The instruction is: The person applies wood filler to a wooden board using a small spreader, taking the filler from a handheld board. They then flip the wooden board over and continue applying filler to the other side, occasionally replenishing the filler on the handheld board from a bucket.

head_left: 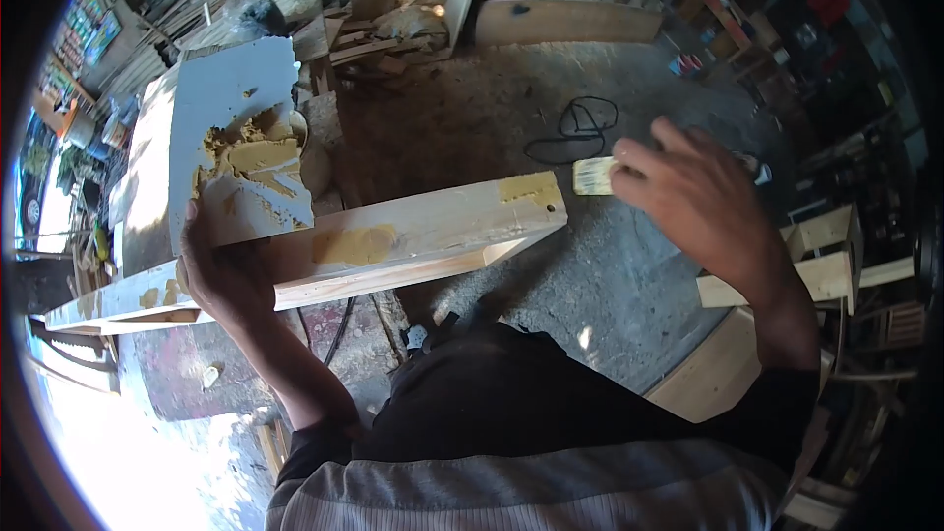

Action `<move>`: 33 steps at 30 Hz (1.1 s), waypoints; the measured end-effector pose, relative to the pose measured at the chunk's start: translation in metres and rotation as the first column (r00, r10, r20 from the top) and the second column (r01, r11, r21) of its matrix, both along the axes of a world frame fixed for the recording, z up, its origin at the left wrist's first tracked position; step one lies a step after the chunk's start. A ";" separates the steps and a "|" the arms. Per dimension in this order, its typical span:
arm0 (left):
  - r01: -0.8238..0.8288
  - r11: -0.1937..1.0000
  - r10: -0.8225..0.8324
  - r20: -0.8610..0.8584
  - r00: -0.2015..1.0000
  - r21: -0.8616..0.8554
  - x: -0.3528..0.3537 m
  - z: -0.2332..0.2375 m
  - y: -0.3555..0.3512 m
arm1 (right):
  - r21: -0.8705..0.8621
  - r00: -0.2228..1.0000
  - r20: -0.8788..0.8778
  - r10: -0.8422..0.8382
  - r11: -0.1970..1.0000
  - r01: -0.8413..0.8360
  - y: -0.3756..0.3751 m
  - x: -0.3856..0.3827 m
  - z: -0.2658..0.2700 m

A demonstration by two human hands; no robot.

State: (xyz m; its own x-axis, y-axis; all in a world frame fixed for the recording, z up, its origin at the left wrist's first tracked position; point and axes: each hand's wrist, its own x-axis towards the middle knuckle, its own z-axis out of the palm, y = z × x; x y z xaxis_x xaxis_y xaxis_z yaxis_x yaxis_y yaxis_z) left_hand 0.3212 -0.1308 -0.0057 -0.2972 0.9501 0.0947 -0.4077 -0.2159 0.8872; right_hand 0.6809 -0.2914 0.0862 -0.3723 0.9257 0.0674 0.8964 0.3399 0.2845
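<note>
My left hand [228, 280] grips the lower edge of a white board [211, 88] with a ragged right edge. Mustard-yellow putty [264, 155] lies in a lump and smears on that board. Below it, a long pale wooden piece [442, 216] runs across the view, with putty patches along it. One such patch [531, 189] covers its right end, close to a small dark hole. Just right of that end, my right hand [693, 187] pinches a putty knife [593, 177]. Its flat blade is smeared with putty and stands apart from the wood; the handle is hidden by my fingers.
A black cable [580, 128] lies looped on the concrete floor [452, 103]. Wood scraps [393, 39] are heaped at the back, beside a long plank [565, 22]. A wooden frame [821, 261] stands to the right, near a curved panel [708, 364].
</note>
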 end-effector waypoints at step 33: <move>-0.087 0.990 0.104 -0.155 0.982 0.111 0.042 0.002 -0.019 | -0.074 0.990 -0.083 0.116 0.990 -0.122 -0.008 0.015 -0.003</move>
State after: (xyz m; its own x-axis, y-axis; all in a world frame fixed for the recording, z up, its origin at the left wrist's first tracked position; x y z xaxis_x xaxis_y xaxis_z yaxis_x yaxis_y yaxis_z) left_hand 0.3630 -0.1502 -0.0033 -0.3589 0.9007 0.2449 -0.2352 -0.3412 0.9101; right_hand 0.6964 -0.2994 0.0830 -0.4762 0.8788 0.0297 0.8669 0.4636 0.1831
